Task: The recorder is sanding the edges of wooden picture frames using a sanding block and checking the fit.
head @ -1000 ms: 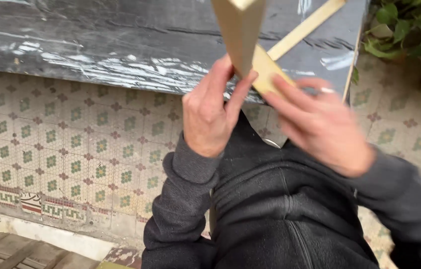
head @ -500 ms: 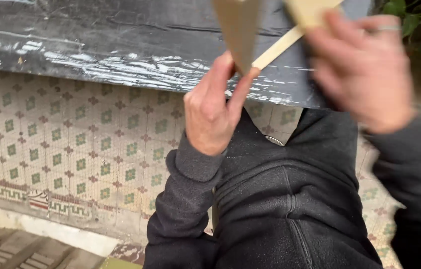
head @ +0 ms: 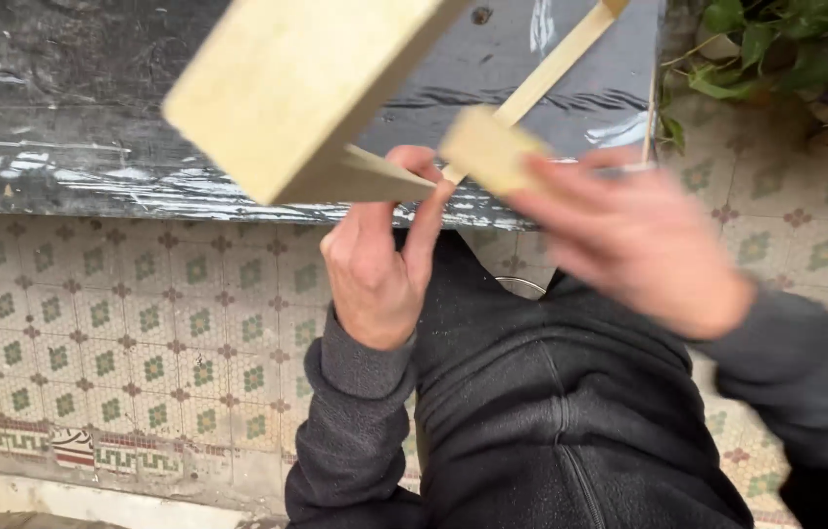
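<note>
Tiled floor (head: 140,323), cream with green and red flower motifs, fills the lower left and right; patterned border strip along the bottom left.

Table (head: 91,127): dark, scuffed top smeared with white streaks, runs across the upper frame. Thin pale wooden slat (head: 556,64) lies slantwise on it near the right end.

Dark fleece jacket (head: 531,411) covers the person's torso and both arms, centre to lower right.

Wooden block (head: 286,83): pale, square-cut, held up above the table edge, tilted, broad face to the camera, lower edge tapering toward the left hand.

Green leafy plant (head: 776,39) at top right corner, beyond the table end.

Right hand (head: 629,245): motion-blurred, grip closed on a small tan sanding piece (head: 487,152), fingers pressed over it, just beside the block's lower end.

Left hand (head: 375,264): grip pinching the block's thin lower end between thumb and fingertips, wrist below.
</note>
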